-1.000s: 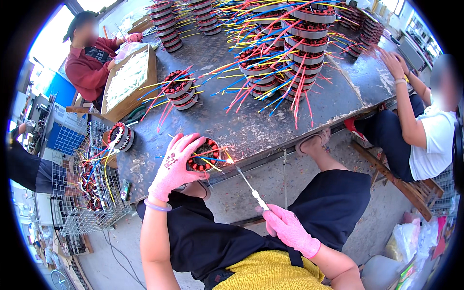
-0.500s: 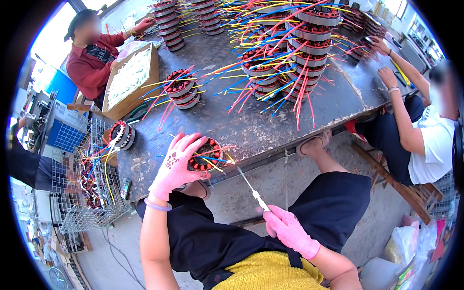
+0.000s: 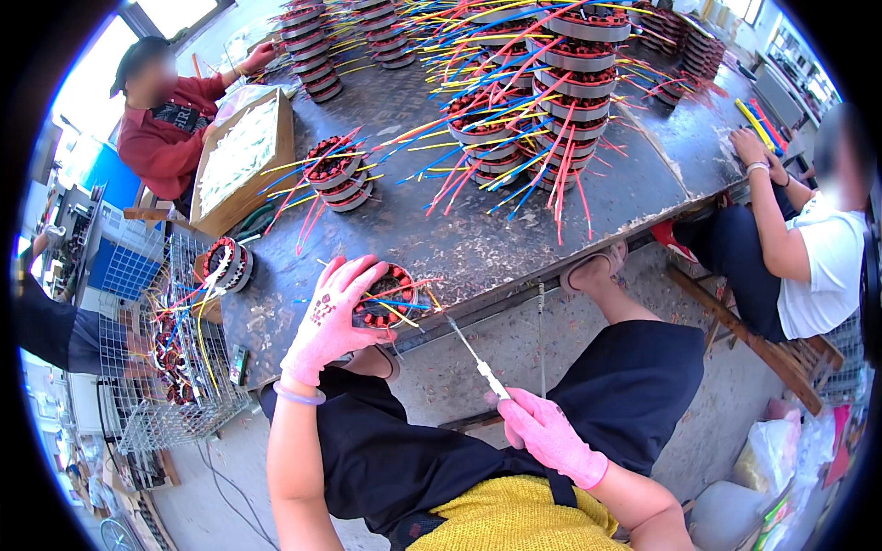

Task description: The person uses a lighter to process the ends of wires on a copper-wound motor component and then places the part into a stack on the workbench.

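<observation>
My left hand (image 3: 334,320), in a pink glove, grips a small ring-shaped motor stator (image 3: 375,315) with red windings at the table's near edge. Blue, yellow and red lead wires (image 3: 401,305) stick out of it to the right. Closed in my right hand (image 3: 553,433), also pink-gloved, is a slim tool with a white handle (image 3: 493,378); its exact kind is unclear. Its long thin shaft slants up and left, the tip close to the yellow wire end beside the stator. Whether tip and wire touch I cannot tell.
Stacked stators with coloured leads (image 3: 574,101) crowd the dark metal table (image 3: 459,230). Nearer stand a short stack (image 3: 340,174) and a stator (image 3: 228,264). A cardboard box (image 3: 241,161) and wire basket (image 3: 184,404) are at left. Co-workers sit left (image 3: 170,129) and right (image 3: 799,257).
The co-worker at right has drawn one arm back from the stators. The view has shifted slightly. My hands keep nearly the same pose, and the bright glint near the tool tip has faded.
</observation>
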Available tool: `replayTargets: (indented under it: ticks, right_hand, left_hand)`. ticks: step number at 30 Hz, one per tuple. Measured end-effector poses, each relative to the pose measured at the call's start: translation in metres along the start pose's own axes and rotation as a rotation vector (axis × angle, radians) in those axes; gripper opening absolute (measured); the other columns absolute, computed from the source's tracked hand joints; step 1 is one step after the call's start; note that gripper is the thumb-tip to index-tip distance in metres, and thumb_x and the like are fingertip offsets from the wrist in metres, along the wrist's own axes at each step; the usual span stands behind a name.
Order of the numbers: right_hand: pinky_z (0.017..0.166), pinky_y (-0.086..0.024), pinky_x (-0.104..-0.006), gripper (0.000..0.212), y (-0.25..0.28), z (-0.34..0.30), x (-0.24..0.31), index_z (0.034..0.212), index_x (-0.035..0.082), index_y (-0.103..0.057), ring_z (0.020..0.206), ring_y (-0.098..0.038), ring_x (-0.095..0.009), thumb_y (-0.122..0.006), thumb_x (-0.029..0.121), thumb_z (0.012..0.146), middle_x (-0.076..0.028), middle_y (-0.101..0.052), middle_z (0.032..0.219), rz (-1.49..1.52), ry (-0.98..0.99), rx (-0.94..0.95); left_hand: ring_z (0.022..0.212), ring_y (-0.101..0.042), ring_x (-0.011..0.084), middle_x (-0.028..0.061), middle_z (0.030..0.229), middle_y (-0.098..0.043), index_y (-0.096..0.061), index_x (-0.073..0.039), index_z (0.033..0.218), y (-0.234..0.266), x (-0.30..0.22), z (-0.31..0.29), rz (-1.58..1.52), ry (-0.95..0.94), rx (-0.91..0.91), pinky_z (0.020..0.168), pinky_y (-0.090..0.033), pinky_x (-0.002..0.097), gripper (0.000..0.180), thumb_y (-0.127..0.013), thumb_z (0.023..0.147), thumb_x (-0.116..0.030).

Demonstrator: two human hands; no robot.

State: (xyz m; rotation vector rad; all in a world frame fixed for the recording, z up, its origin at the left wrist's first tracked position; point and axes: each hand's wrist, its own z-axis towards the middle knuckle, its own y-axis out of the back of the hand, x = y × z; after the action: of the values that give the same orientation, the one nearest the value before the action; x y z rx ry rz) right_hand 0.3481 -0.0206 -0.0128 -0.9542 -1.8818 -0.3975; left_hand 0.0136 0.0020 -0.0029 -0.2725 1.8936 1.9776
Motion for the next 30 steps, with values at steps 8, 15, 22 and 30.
replayTargets:
  ticks: [8,15,22,30]
  right_hand:
    - [0.058,-0.043,-0.0285,0.034,0.0003,0.0006,0.0006,0.123,-0.001,-0.06,0.058,-0.051,-0.01,-0.046,0.025,0.104,-0.003,-0.051,0.067,-0.042,0.022,0.013]
    - [0.057,-0.043,-0.0295,0.033,-0.0002,0.0001,0.0037,0.123,0.0,-0.06,0.057,-0.052,-0.011,-0.046,0.024,0.104,-0.005,-0.052,0.066,-0.046,-0.017,-0.007]
    - [0.057,-0.043,-0.03,0.035,0.0,0.0013,0.0001,0.123,0.0,-0.06,0.057,-0.052,-0.011,-0.047,0.026,0.104,-0.004,-0.052,0.065,-0.057,0.021,0.004]
    - [0.057,-0.043,-0.0295,0.035,0.0001,0.0029,-0.005,0.124,0.001,-0.06,0.057,-0.051,-0.01,-0.047,0.027,0.104,-0.004,-0.051,0.066,-0.01,-0.02,0.015]
  left_hand:
    - [0.142,-0.033,0.041,0.0116,0.148,-0.046,-0.05,-0.011,0.141,-0.0016,0.0013,-0.0014,0.021,0.004,-0.001,0.12,-0.025,0.0502,0.094,-0.09,0.058,-0.03]
    - [0.142,-0.033,0.0413,0.0116,0.149,-0.046,-0.05,-0.011,0.142,-0.0007,0.0003,-0.0011,0.015,0.01,0.007,0.12,-0.025,0.0505,0.095,-0.09,0.058,-0.03]
    - [0.142,-0.033,0.0417,0.0117,0.149,-0.046,-0.05,-0.011,0.142,-0.0019,0.0018,-0.001,0.018,0.0,0.002,0.12,-0.026,0.0507,0.095,-0.09,0.058,-0.03]
    - [0.142,-0.033,0.0422,0.0119,0.149,-0.046,-0.051,-0.011,0.141,-0.002,0.0018,-0.0012,0.02,0.004,0.002,0.119,-0.026,0.0508,0.095,-0.09,0.057,-0.03]
